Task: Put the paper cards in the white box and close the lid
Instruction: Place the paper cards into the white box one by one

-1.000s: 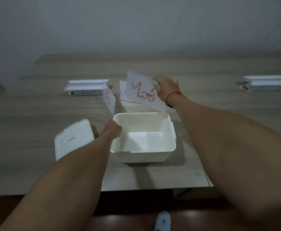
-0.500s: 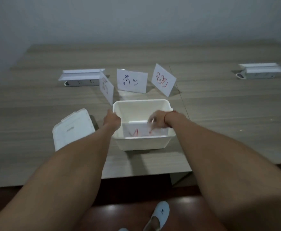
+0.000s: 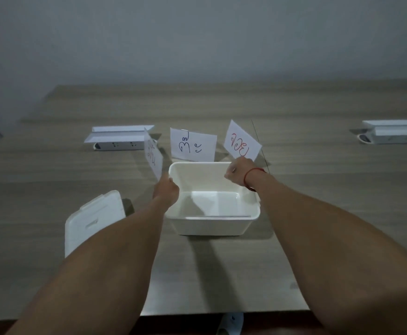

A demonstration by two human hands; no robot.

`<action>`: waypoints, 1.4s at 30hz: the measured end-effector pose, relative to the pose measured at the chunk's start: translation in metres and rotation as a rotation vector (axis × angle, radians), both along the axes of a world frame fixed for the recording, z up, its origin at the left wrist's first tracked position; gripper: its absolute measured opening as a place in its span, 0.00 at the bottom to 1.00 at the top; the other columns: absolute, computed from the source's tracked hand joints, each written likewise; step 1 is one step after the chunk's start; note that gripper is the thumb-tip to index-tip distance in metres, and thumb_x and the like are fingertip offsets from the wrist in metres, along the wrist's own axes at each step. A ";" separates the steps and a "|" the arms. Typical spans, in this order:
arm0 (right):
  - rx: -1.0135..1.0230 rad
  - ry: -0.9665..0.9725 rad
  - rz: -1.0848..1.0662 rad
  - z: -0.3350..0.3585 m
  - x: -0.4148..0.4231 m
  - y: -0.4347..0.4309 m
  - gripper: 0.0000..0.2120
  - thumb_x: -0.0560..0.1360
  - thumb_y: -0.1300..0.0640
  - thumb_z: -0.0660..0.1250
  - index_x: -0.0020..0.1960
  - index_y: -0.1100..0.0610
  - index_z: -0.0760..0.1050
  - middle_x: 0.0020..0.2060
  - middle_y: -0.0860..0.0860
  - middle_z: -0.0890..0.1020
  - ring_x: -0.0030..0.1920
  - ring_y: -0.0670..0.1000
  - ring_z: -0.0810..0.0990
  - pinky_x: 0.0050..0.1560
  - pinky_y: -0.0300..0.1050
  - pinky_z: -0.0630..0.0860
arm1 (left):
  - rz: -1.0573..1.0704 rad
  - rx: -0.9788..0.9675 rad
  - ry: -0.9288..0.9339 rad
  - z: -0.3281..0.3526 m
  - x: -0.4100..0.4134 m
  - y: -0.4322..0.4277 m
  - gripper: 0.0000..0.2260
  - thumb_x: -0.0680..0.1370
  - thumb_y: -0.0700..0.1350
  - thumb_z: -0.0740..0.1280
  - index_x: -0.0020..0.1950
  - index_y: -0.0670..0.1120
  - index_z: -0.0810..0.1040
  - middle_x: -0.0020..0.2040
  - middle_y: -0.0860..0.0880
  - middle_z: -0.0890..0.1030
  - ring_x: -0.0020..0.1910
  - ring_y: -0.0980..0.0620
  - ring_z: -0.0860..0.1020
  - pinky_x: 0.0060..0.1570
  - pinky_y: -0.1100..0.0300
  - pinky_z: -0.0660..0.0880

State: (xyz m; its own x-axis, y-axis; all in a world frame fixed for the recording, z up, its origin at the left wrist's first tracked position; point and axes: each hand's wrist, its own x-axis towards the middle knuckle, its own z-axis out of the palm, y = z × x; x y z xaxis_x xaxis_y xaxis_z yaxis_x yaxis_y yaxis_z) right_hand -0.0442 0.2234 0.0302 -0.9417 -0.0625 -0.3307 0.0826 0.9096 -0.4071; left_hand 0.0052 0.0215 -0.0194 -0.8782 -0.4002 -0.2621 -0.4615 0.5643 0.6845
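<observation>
The open white box (image 3: 212, 224) stands in the middle of the table, and a pale card (image 3: 215, 204) lies flat on its bottom. Its lid (image 3: 93, 221) lies to the left. Three cards stand behind the box: a left one seen edge-on (image 3: 153, 157), a middle one with blue writing (image 3: 192, 145), and a right one with red writing (image 3: 242, 141). My left hand (image 3: 166, 191) grips the box's left rim. My right hand (image 3: 237, 172) hovers over the far right corner with curled fingers, which reach the red card's lower edge. Its fingertips are hidden.
A white power strip with a folded cover (image 3: 119, 140) lies at the back left, and another (image 3: 393, 134) at the back right. The wooden table's front edge (image 3: 221, 313) runs close to me. A white shoe (image 3: 231, 322) shows below it.
My right hand has left a card in the box and risen out to the far right corner, up against the red-lettered card. My left hand stays on the rim.
</observation>
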 end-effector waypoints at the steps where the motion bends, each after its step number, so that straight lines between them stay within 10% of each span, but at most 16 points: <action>1: 0.016 0.058 -0.037 -0.002 -0.015 0.002 0.14 0.75 0.55 0.64 0.55 0.62 0.80 0.53 0.58 0.83 0.51 0.58 0.80 0.54 0.45 0.78 | 0.016 -0.020 -0.005 -0.001 -0.013 0.003 0.17 0.82 0.42 0.51 0.69 0.44 0.67 0.65 0.36 0.74 0.63 0.36 0.74 0.57 0.51 0.71; 13: 0.086 0.210 -0.367 -0.036 -0.130 0.022 0.23 0.78 0.52 0.61 0.70 0.58 0.64 0.69 0.57 0.68 0.71 0.58 0.65 0.71 0.54 0.60 | 0.239 -0.112 -0.137 0.010 -0.113 0.025 0.22 0.80 0.49 0.50 0.64 0.39 0.75 0.63 0.39 0.77 0.64 0.39 0.75 0.62 0.49 0.71; 22: 0.012 0.179 -0.403 -0.043 -0.147 0.011 0.12 0.79 0.63 0.60 0.61 0.62 0.74 0.61 0.61 0.77 0.62 0.61 0.77 0.58 0.51 0.74 | 0.212 -0.164 -0.121 0.005 -0.116 0.030 0.19 0.81 0.44 0.48 0.64 0.39 0.73 0.63 0.38 0.76 0.64 0.37 0.75 0.61 0.47 0.71; 42: 0.092 0.611 -0.249 0.054 -0.065 0.023 0.13 0.79 0.58 0.54 0.61 0.53 0.72 0.59 0.55 0.78 0.62 0.57 0.71 0.61 0.52 0.64 | 0.084 0.010 -0.147 0.028 -0.033 0.016 0.19 0.78 0.37 0.56 0.68 0.35 0.70 0.67 0.36 0.73 0.66 0.36 0.72 0.62 0.51 0.70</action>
